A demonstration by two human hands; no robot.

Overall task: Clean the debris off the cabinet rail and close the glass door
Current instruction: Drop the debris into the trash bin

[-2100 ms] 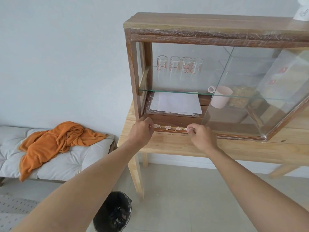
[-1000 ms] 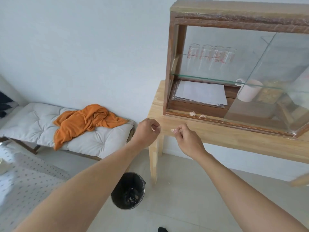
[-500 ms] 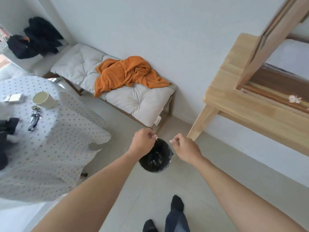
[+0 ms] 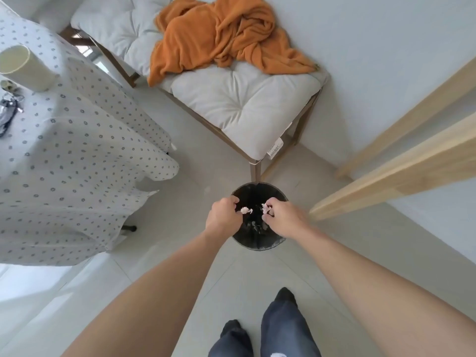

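Over the round black waste bin (image 4: 257,240) on the pale tiled floor, the left hand (image 4: 223,218) and the right hand (image 4: 282,219) hover side by side, each curled with thumb and forefinger pinching a small crumpled scrap of whitish-pink debris, the left scrap (image 4: 245,210) and the right scrap (image 4: 265,208) both poised above the bin's dark opening. These bits look almost weightless, soft and flaky, probably crumbly under pressure, so a light fingertip pinch is the right hold; squeezed harder they may break apart, and being so light they may drift or cling to skin on release, so letting go low over the bin seems wise. The grip on the right scrap is partly hidden by the knuckles, so I cannot be sure how firmly it is held. Pale flecks already lie inside the bin. Compared with two seconds ago, when both hands were at the cabinet's lower rail picking among a row of such scraps, the hands have travelled down and left to the bin, and the head has tipped so that the cabinet and its glass door are out of view. A second ago two scraps remained on the rail, so more picking is likely needed before the door is closed.
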